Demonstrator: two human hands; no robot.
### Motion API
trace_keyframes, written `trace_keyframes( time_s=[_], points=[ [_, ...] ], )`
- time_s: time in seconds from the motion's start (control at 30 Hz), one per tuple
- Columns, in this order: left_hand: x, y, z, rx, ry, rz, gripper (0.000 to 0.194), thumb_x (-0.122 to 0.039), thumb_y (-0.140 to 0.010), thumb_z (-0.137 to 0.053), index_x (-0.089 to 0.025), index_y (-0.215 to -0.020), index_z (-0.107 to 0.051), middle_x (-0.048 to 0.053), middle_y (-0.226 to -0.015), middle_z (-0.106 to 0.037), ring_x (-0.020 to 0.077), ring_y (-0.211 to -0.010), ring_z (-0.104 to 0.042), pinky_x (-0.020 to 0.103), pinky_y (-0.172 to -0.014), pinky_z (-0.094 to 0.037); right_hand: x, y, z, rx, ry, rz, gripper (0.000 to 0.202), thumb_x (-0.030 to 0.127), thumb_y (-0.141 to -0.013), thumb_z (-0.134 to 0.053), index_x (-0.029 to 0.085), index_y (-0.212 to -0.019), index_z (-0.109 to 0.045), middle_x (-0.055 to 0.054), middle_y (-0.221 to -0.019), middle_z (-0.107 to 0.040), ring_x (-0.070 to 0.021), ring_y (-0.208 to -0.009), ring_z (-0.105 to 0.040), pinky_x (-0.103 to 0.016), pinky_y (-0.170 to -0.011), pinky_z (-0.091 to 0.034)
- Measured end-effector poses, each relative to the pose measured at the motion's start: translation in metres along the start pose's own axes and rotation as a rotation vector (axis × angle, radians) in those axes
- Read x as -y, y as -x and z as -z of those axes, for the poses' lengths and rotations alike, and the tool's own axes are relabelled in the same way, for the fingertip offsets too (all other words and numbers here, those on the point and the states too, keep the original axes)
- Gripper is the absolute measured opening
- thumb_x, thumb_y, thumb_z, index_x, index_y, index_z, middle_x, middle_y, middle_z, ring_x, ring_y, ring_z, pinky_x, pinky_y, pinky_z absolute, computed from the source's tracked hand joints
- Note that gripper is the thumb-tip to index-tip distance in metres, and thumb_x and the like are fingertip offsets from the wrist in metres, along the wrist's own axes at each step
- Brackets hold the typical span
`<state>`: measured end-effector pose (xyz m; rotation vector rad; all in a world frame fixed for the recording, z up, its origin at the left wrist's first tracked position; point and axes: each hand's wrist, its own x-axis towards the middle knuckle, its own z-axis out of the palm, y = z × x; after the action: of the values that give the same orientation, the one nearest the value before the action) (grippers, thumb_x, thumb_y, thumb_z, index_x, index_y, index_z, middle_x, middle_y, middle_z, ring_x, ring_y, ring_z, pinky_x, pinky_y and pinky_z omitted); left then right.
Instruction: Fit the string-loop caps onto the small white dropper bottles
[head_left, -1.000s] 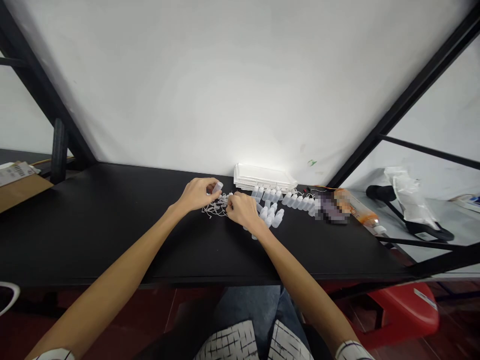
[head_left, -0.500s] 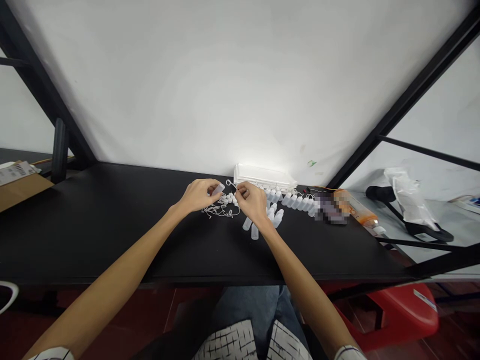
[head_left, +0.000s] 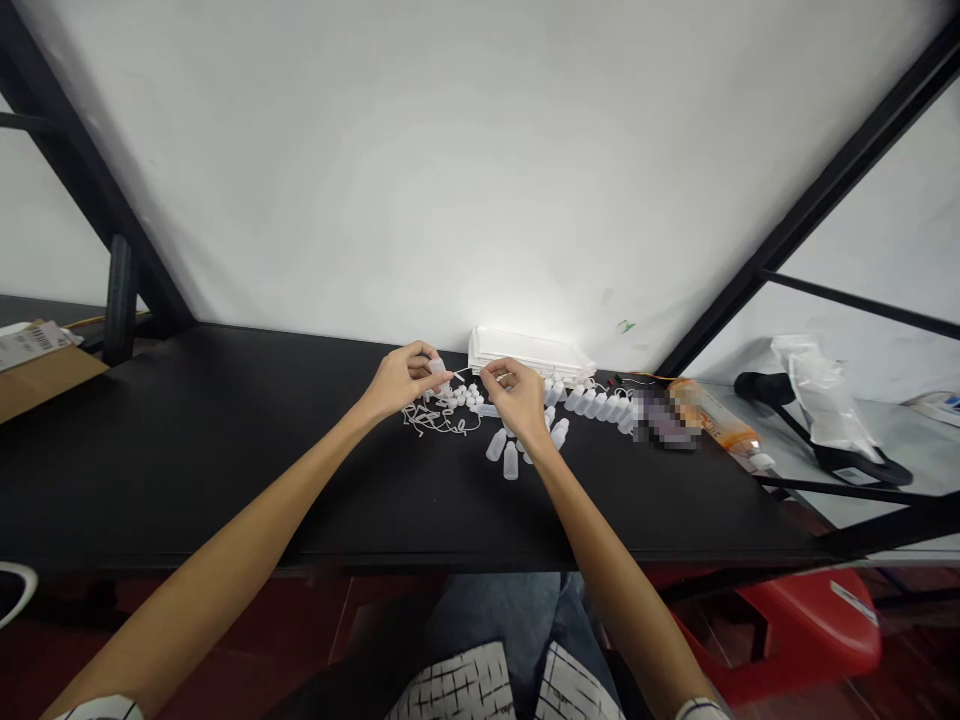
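Note:
Over the black table [head_left: 225, 450], my left hand [head_left: 409, 380] grips a small translucent bottle [head_left: 440, 373] between thumb and fingers, its body tilted. To its right my right hand [head_left: 514, 395] pinches a thin white cord [head_left: 463, 372] that runs toward the bottle's near end. Under and between the hands are a cluster of small white caps [head_left: 465, 396] and a tangle of white looped cords [head_left: 435, 418]. Several loose bottles [head_left: 511, 461] lie just below my right hand, some partly hidden by it. A row of capped bottles [head_left: 598, 405] extends to the right.
Behind the hands lies a stack of white sheets or bags [head_left: 529, 350] against the wall. An orange-labelled plastic bottle [head_left: 716, 420] and a blurred dark item [head_left: 667, 425] are at the right. A cardboard box [head_left: 49, 380] sits far left; a red stool [head_left: 810, 630] stands below right.
The bottle in my left hand has turned more upright. My right hand has shifted slightly right, and the cord's loop, earlier raised between the hands, now reaches toward the bottle.

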<state>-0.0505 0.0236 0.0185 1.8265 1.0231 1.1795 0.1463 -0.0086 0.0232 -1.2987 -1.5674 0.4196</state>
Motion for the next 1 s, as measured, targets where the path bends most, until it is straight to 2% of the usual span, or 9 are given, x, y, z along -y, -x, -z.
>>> trace_keyframes(
  time_s=[0.2, 0.37, 0.6, 0.83, 0.9, 1.0],
  points=[
    [-0.004, 0.000, -0.002, -0.117, 0.009, -0.050, 0.034, -0.046, -0.074, -0.073, -0.016, -0.076, -0.058, 0.003, -0.071, -0.066, 0.0128, -0.063, -0.061, 0.023, -0.056, -0.047, 0.002, 0.000, 0.002, 0.041, -0.205, -0.062, 0.014, 0.032, -0.077, -0.059, 0.018, -0.077, -0.060, -0.001, -0.079, -0.065, -0.0132, -0.058, -0.064, -0.023, -0.052, -0.047],
    [-0.008, 0.001, -0.003, -0.104, 0.199, 0.074, 0.034, -0.044, -0.072, -0.076, -0.017, -0.079, -0.057, -0.003, -0.055, -0.053, 0.0066, -0.043, -0.044, 0.019, -0.037, -0.029, 0.006, 0.000, 0.003, 0.086, -0.380, -0.095, 0.015, 0.031, -0.072, -0.064, 0.017, -0.072, -0.059, -0.004, -0.073, -0.065, -0.0160, -0.063, -0.066, -0.022, -0.045, -0.045],
    [-0.009, 0.003, -0.003, -0.008, 0.261, 0.092, 0.032, -0.038, -0.072, -0.077, -0.017, -0.077, -0.052, 0.005, -0.069, -0.066, 0.0126, -0.053, -0.060, 0.021, -0.039, -0.040, 0.008, 0.000, 0.006, 0.143, -0.464, -0.105, 0.016, 0.031, -0.069, -0.067, 0.017, -0.070, -0.059, -0.002, -0.065, -0.063, -0.0164, -0.065, -0.066, -0.022, -0.046, -0.048],
    [-0.014, 0.005, -0.005, 0.029, 0.289, 0.059, 0.032, -0.032, -0.069, -0.078, -0.017, -0.071, -0.051, 0.003, -0.070, -0.063, 0.0153, -0.062, -0.065, 0.022, -0.043, -0.044, 0.009, 0.000, 0.007, 0.142, -0.502, -0.082, 0.017, 0.033, -0.072, -0.067, 0.017, -0.072, -0.060, -0.004, -0.073, -0.066, -0.0153, -0.065, -0.066, -0.021, -0.046, -0.047],
    [-0.014, 0.005, -0.005, 0.028, 0.292, 0.059, 0.032, -0.032, -0.067, -0.080, -0.017, -0.074, -0.052, 0.003, -0.070, -0.063, 0.0157, -0.062, -0.065, 0.022, -0.043, -0.045, 0.010, -0.001, 0.008, 0.132, -0.518, -0.079, 0.018, 0.033, -0.072, -0.067, 0.017, -0.073, -0.060, -0.004, -0.075, -0.066, -0.0148, -0.064, -0.066, -0.021, -0.045, -0.046],
    [-0.012, 0.005, -0.006, 0.034, 0.292, 0.059, 0.037, -0.034, -0.067, -0.081, -0.015, -0.090, -0.060, 0.002, -0.070, -0.064, 0.0169, -0.060, -0.066, 0.023, -0.043, -0.046, 0.011, -0.001, 0.009, 0.115, -0.538, -0.082, 0.018, 0.033, -0.071, -0.069, 0.017, -0.073, -0.060, -0.003, -0.077, -0.066, -0.0140, -0.062, -0.065, -0.021, -0.044, -0.045]
  ],
)
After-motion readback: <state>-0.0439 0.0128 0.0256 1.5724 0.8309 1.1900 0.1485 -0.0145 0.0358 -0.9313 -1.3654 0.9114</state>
